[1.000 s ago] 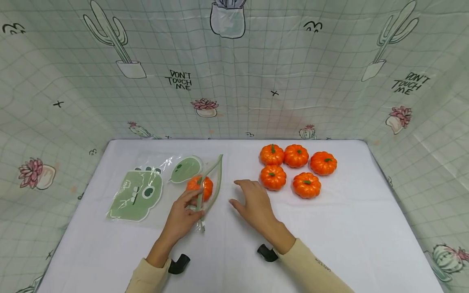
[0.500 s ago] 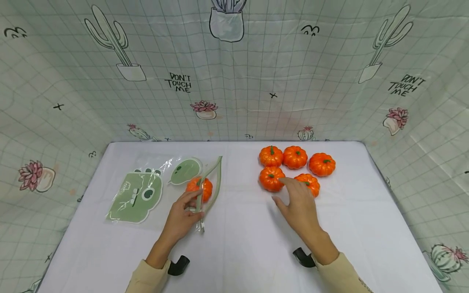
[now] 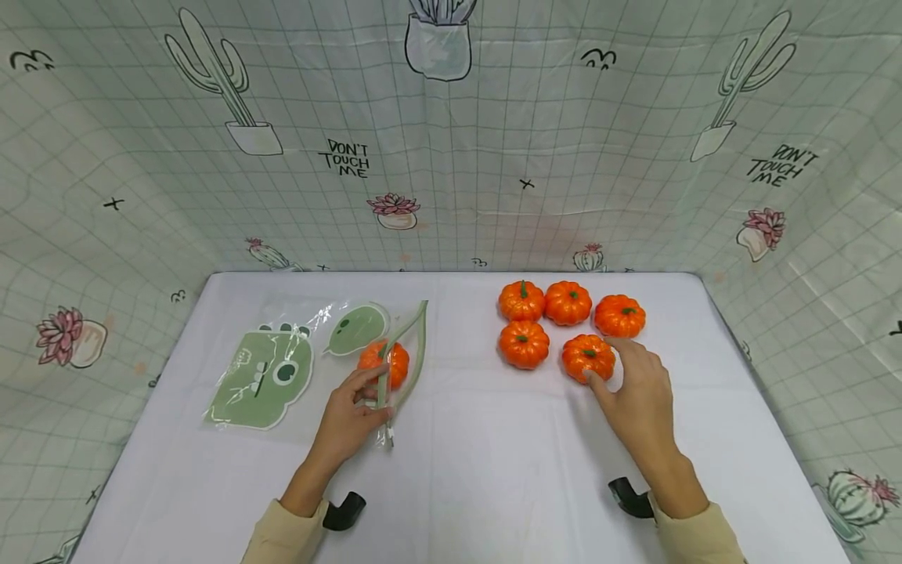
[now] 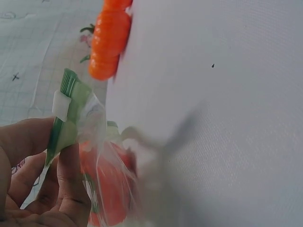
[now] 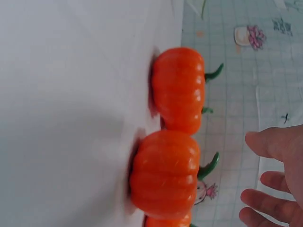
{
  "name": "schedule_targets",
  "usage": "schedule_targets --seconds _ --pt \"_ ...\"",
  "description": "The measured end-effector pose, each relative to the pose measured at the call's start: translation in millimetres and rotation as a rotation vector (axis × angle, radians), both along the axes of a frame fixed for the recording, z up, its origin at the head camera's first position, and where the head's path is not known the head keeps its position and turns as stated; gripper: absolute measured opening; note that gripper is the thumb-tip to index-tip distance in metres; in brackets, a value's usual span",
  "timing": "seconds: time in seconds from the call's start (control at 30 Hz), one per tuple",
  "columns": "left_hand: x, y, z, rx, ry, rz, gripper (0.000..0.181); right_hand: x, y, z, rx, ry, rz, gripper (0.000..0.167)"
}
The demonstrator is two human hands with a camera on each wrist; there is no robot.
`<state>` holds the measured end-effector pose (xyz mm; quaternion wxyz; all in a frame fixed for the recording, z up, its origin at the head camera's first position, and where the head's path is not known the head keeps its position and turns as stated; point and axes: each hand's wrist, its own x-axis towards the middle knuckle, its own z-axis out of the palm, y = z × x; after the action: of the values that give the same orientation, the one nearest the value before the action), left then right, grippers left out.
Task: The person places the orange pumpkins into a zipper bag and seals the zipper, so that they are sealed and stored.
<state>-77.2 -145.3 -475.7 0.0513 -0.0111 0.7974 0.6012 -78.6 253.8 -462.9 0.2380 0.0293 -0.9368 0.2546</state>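
A left hand [image 3: 352, 411] pinches the green zip edge [image 4: 59, 135] of a clear plastic bag [image 3: 317, 380] that lies on a white-covered table [image 3: 451, 470]. At far left we see the bag's printed dinosaur face [image 3: 254, 388], pale green with a white outline; a green teardrop shape [image 3: 358, 329] sits to its right, toward the back. The bag's mouth faces right, its two edges parted. Inside it, just beside the pinching fingers, lies a glossy orange ribbed pumpkin [image 3: 400, 362] — we make it out through the film in the left wrist view, below a small white slider [image 4: 61, 106] on the zip.

Well to the right, we count five more orange pumpkins [image 3: 524, 346] on the table: three in a back row, two in front. The right hand [image 3: 641, 399], thumb and fingers spread apart, frames the front-right pumpkin [image 3: 587, 356] — thumb at its near side, fingertips at its right; we cannot tell whether they touch it. Behind everything hangs a pale green gridded cloth [image 3: 465, 157] drawn with potted cacti. Both forearms wear beige sleeves [image 3: 698, 536].
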Motion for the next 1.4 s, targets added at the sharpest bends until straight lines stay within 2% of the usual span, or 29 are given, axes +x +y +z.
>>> schedule_targets --seconds 0.23,0.37,0.57,0.9,1.13,1.4 --pt "1.3 0.6 -0.3 -0.015 -0.011 0.006 0.063 2.0 15 -4.8 -0.006 -0.076 -0.064 0.060" --pt "2.3 0.9 0.3 -0.034 -0.016 0.008 0.065 2.3 21 -8.2 -0.004 -0.090 -0.079 0.060" --pt "3.2 -0.3 0.0 -0.027 -0.017 0.008 0.067 1.1 26 -14.3 0.001 -0.089 -0.071 0.062" --pt "4.9 -2.5 1.5 -0.024 -0.027 -0.010 0.073 2.0 29 -20.6 0.010 -0.138 -0.070 0.066" --pt "7.1 -3.3 0.0 0.022 -0.012 -0.029 0.076 3.5 30 -21.6 0.007 -0.180 -0.064 0.069" --pt "8.6 -3.5 0.9 -0.005 -0.024 -0.026 0.076 -0.1 29 -23.9 0.008 -0.245 -0.046 0.074"
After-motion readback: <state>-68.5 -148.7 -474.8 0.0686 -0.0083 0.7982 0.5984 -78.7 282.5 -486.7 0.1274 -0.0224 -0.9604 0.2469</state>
